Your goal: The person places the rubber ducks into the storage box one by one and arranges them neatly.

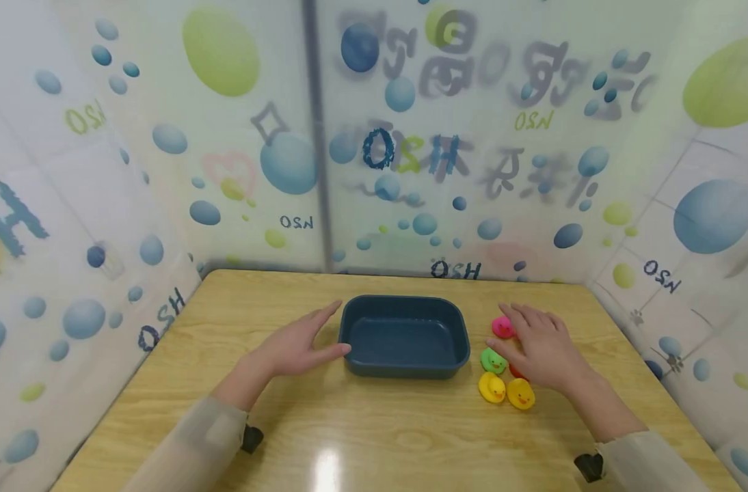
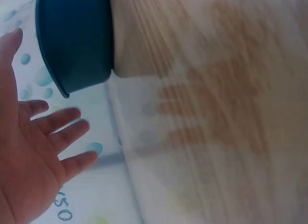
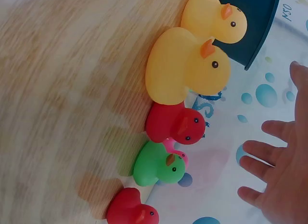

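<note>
A dark blue rectangular basin (image 1: 405,372) stands on the table. At its left end is my left hand (image 1: 297,347), fingers spread and thumb close to the rim, holding nothing. To the basin's right my right hand (image 1: 543,345) hovers over a group of rubber ducks, its fingers extended and empty. In the head view a pink duck (image 1: 502,327), a green duck (image 1: 493,361) and two yellow ducks, one on the left (image 1: 491,387) and one on the right (image 1: 521,394), show beside it. The right wrist view shows two red ducks, an upper one (image 3: 175,124) and a lower one (image 3: 129,208); my hand mostly hides them from the head camera.
The light wooden table (image 1: 374,430) reflects a bright light near its front edge. Behind it and on both sides hang pale curtains (image 1: 411,225) printed with blue and green dots. A dark wrist strap piece (image 1: 251,438) shows at the left cuff, another (image 1: 589,467) at the right.
</note>
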Action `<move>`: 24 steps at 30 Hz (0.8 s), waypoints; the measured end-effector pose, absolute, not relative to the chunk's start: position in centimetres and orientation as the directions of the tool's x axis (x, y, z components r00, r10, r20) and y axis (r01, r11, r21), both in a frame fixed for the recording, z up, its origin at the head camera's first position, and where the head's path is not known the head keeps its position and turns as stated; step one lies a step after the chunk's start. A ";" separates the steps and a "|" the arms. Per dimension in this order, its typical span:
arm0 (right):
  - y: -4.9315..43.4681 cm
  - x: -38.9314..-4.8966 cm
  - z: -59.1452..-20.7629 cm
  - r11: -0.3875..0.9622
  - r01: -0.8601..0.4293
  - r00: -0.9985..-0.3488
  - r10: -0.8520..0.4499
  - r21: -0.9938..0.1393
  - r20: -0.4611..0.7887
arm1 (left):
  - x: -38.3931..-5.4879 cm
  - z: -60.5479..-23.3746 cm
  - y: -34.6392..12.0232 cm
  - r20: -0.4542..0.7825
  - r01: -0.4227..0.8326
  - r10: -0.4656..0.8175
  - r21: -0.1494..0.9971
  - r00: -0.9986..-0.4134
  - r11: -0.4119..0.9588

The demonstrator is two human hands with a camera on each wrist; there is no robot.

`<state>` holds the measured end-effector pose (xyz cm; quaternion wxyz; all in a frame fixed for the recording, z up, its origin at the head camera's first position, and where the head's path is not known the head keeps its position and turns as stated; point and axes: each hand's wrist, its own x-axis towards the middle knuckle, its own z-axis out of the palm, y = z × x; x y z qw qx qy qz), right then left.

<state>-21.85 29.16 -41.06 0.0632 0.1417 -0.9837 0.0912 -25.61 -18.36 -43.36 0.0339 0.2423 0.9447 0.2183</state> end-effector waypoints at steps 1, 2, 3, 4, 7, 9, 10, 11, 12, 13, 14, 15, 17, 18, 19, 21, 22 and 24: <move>29.2 -21.9 -41.0 0.942 -0.292 -0.951 -0.267 -0.164 0.158 | -25.8 -43.4 -18.3 0.008 0.422 0.472 0.461 -0.882 0.780; 29.2 -21.8 -41.0 0.941 -0.294 -0.949 -0.267 -0.167 0.167 | -26.0 -43.4 -18.3 -0.016 0.409 0.474 0.482 -0.880 0.775; 29.3 -21.8 -40.9 0.940 -0.294 -0.949 -0.265 -0.172 0.173 | -26.2 -43.5 -18.3 -0.037 0.399 0.479 0.499 -0.877 0.769; 29.3 -21.8 -40.9 0.940 -0.291 -0.950 -0.261 -0.177 0.173 | -26.5 -43.7 -18.3 -0.052 0.392 0.483 0.512 -0.874 0.764; 29.5 -21.6 -40.9 0.943 -0.279 -0.953 -0.249 -0.184 0.170 | -27.0 -44.0 -18.1 -0.076 0.385 0.498 0.539 -0.864 0.750; 29.6 -21.5 -40.8 0.945 -0.268 -0.957 -0.239 -0.188 0.165 | -27.2 -44.2 -18.0 -0.083 0.385 0.507 0.550 -0.858 0.741; 29.7 -21.4 -40.8 0.946 -0.263 -0.959 -0.234 -0.187 0.162 | -27.2 -44.3 -17.9 -0.088 0.382 0.509 0.555 -0.856 0.739; 29.8 -21.4 -40.8 0.947 -0.262 -0.959 -0.233 -0.186 0.164 | -27.3 -44.3 -17.9 -0.093 0.381 0.511 0.557 -0.855 0.738; 29.9 -21.3 -40.8 0.948 -0.260 -0.959 -0.231 -0.185 0.165 | -27.3 -44.3 -17.9 -0.098 0.379 0.513 0.559 -0.853 0.738; 30.1 -21.3 -40.8 0.948 -0.258 -0.959 -0.228 -0.185 0.168 | -27.3 -44.3 -17.9 -0.102 0.378 0.513 0.559 -0.852 0.738; 30.3 -21.3 -40.8 0.949 -0.255 -0.959 -0.225 -0.183 0.170 | -27.3 -44.3 -17.8 -0.105 0.377 0.515 0.559 -0.851 0.738; 30.5 -21.2 -40.8 0.950 -0.252 -0.960 -0.222 -0.182 0.171 | -27.3 -44.3 -17.9 -0.107 0.377 0.516 0.560 -0.850 0.738; 31.0 -21.2 -40.9 0.950 -0.250 -0.959 -0.216 -0.186 0.184 | -27.3 -44.3 -17.9 -0.112 0.375 0.517 0.562 -0.849 0.737; 31.4 -21.2 -41.0 0.951 -0.245 -0.960 -0.209 -0.191 0.187 | -27.2 -44.4 -17.9 -0.113 0.374 0.517 0.564 -0.849 0.737; 31.7 -21.2 -41.0 0.950 -0.240 -0.961 -0.203 -0.199 0.190 | -27.2 -44.4 -17.9 -0.114 0.372 0.516 0.566 -0.849 0.736; 32.3 -21.1 -41.0 0.947 -0.234 -0.961 -0.191 -0.219 0.198 | -27.2 -44.3 -18.0 -0.119 0.365 0.514 0.571 -0.850 0.736; 32.7 -21.0 -41.0 0.946 -0.227 -0.963 -0.182 -0.232 0.199 | -27.1 -44.3 -18.0 -0.123 0.361 0.511 0.571 -0.851 0.737; 33.4 -20.9 -41.0 0.942 -0.211 -0.967 -0.163 -0.261 0.194 | -27.1 -44.4 -18.0 -0.130 0.354 0.507 0.571 -0.852 0.741</move>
